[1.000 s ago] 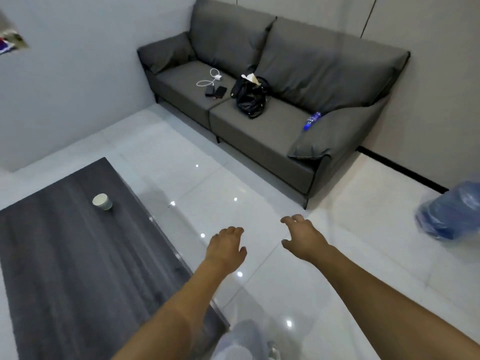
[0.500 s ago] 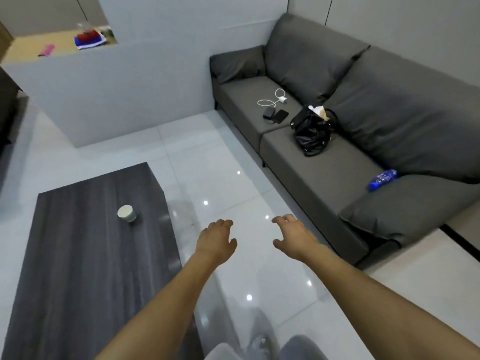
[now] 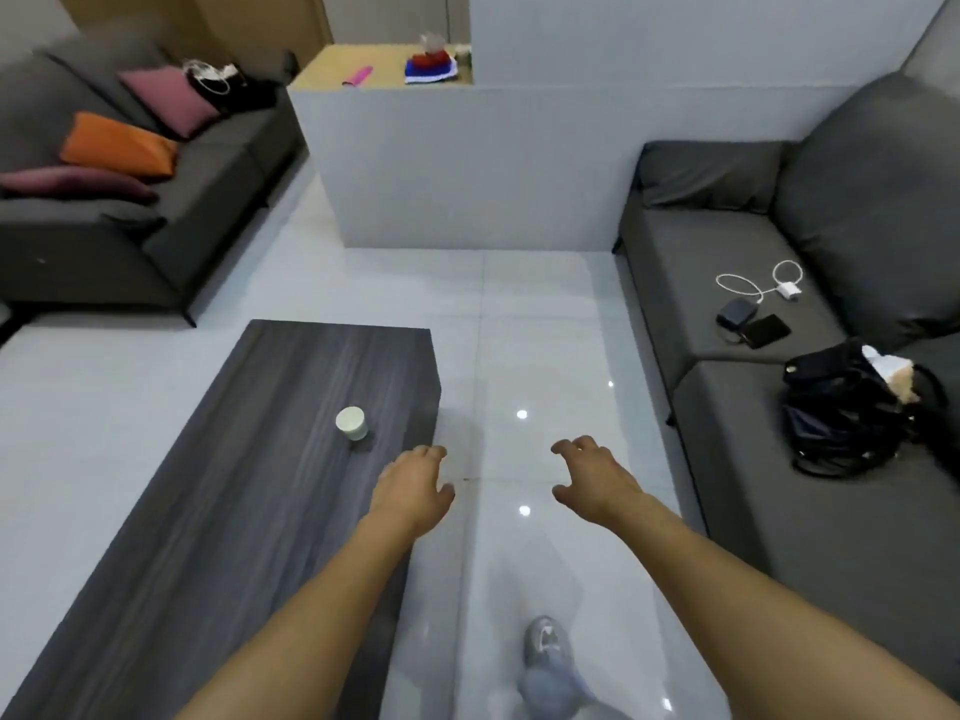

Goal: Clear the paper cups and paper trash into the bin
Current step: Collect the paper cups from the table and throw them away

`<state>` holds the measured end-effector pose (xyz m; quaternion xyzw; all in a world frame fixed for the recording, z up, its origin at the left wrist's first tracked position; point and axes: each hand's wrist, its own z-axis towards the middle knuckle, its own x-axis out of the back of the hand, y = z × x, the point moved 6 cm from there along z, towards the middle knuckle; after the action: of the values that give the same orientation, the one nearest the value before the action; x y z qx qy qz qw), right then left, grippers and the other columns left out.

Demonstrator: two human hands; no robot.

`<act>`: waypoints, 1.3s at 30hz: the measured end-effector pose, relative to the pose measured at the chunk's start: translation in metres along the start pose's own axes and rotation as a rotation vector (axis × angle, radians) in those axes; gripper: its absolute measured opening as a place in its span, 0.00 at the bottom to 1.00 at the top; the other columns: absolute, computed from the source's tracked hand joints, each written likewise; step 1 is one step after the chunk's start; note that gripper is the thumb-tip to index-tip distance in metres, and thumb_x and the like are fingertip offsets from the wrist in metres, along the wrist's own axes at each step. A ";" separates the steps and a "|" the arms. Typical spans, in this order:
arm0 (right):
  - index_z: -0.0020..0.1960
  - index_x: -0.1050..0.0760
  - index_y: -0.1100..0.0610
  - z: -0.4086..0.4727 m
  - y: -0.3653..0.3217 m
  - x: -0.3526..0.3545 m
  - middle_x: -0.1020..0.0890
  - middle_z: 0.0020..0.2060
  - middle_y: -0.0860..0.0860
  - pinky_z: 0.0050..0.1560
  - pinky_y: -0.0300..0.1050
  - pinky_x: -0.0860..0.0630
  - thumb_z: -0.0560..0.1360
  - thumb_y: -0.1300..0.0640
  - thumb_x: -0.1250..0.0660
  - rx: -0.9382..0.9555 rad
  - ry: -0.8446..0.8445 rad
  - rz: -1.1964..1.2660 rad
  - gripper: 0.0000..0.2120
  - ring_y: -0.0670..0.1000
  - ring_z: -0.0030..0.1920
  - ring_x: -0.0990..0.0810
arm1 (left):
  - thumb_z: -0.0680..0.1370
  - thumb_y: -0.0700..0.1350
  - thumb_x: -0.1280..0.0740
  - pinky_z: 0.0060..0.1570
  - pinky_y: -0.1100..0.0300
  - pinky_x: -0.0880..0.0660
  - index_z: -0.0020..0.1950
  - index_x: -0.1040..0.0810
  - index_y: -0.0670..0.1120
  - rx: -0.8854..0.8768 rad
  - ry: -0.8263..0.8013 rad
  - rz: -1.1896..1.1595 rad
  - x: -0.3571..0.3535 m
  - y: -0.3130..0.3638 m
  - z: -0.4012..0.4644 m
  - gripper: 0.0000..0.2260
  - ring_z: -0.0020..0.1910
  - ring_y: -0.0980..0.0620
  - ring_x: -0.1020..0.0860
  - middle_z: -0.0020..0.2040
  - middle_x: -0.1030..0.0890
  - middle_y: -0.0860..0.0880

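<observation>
Since a second ago the view has swung left: the grey sofa (image 3: 753, 407) that filled the top of the frame now runs down the right edge, a second sofa (image 3: 130, 210) with cushions has come into sight at upper left, and the blue bottle and blue bag are gone from view. Both arms stay stretched forward.

No writing or brand can be read on anything.

A single white paper cup (image 3: 352, 423) stands on the dark wood-grain worktop (image 3: 208, 511), near its far right corner, apart from both hands. It looks upright, long axis vertical, pale top facing up; whether that top is the mouth or the base cannot be told.

The left hand (image 3: 413, 488) hovers over the worktop's right edge, just this side of the cup, fingers loosely spread and holding nothing. The right hand (image 3: 592, 478) hovers over the glossy white floor (image 3: 545, 330), fingers loosely curled, also holding nothing.

On the right sofa lie a black bag (image 3: 852, 418), a white charger cable (image 3: 758, 285) and a dark phone (image 3: 764, 331). A grey shoe (image 3: 545, 641) shows on the floor below.
</observation>
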<state>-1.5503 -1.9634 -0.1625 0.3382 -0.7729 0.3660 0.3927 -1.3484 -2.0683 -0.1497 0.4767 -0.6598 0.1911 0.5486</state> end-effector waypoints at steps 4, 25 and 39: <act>0.74 0.40 0.52 0.070 -0.028 0.021 0.37 0.70 0.53 0.57 0.50 0.26 0.77 0.54 0.37 0.132 -0.058 -0.075 0.27 0.56 0.67 0.35 | 0.78 0.50 0.38 0.60 0.52 0.31 0.65 0.31 0.45 0.189 0.052 -0.055 0.022 -0.036 0.021 0.18 0.64 0.44 0.29 0.65 0.28 0.46; 0.73 0.39 0.54 0.313 -0.314 -0.047 0.34 0.69 0.56 0.67 0.52 0.31 0.76 0.54 0.34 0.502 -0.391 -0.277 0.28 0.57 0.68 0.34 | 0.80 0.51 0.40 0.65 0.52 0.33 0.72 0.36 0.45 0.683 -0.010 -0.285 0.045 -0.288 0.136 0.23 0.67 0.45 0.32 0.69 0.31 0.45; 0.72 0.41 0.53 0.430 -0.357 -0.153 0.36 0.67 0.56 0.61 0.55 0.29 0.72 0.58 0.30 0.595 -0.569 -0.592 0.33 0.59 0.67 0.37 | 0.79 0.49 0.39 0.65 0.50 0.34 0.70 0.34 0.45 0.903 -0.126 -0.528 -0.054 -0.358 0.201 0.20 0.67 0.42 0.32 0.68 0.30 0.44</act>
<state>-1.3448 -2.4649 -0.3687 0.7264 -0.5824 0.3369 0.1403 -1.1597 -2.3705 -0.3607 0.8261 -0.4008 0.2829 0.2772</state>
